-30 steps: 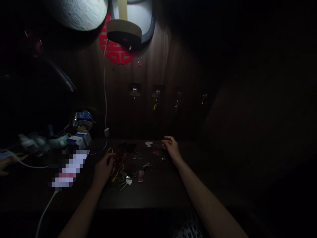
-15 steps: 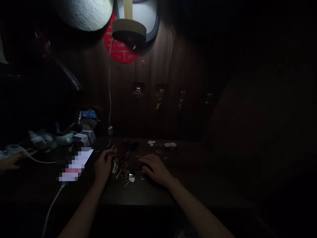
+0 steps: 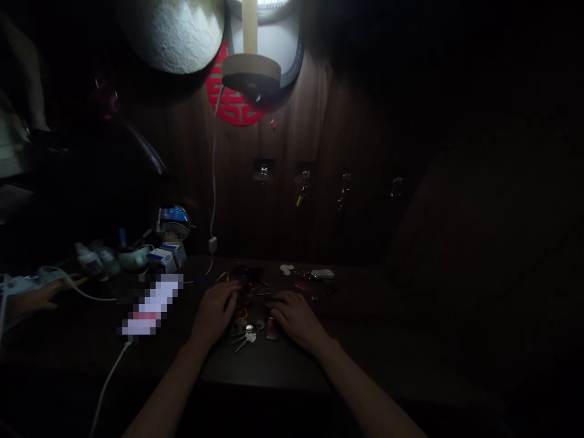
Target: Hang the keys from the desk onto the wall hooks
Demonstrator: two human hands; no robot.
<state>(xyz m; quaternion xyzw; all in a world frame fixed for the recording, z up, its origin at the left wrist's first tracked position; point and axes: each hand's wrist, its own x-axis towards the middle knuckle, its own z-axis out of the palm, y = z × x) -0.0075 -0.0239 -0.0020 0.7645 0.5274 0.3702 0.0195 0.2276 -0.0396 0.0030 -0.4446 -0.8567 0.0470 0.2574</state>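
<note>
On the dark desk, a bunch of keys [image 3: 249, 333] lies between my hands, its metal catching light. Behind it are tangled red and yellow cords [image 3: 247, 295], partly covered by my left hand [image 3: 218, 308]. That hand's fingers reach over the cords, thumb apart from them. My right hand [image 3: 297, 317] rests palm down with fingers stretched leftward, beside a small brownish rectangular tag [image 3: 272, 328]. Beyond its fingertips lie a pale oval key fob [image 3: 322, 274] on a chain and several white discs [image 3: 287, 269]. Dim light hides what is under both hands.
At left lie a lit phone [image 3: 155, 304] with a white cable [image 3: 107, 383], small boxes [image 3: 166, 257] and a round mirror [image 3: 173, 220]. Another person's hand [image 3: 41, 298] is at the far left. A lamp [image 3: 250, 70] hangs above; hooks [image 3: 305, 175] line the wooden back panel.
My left hand has moved right, over the cords and the keys beside them. My right hand stays near the brownish tag. The whole view has shifted slightly.
</note>
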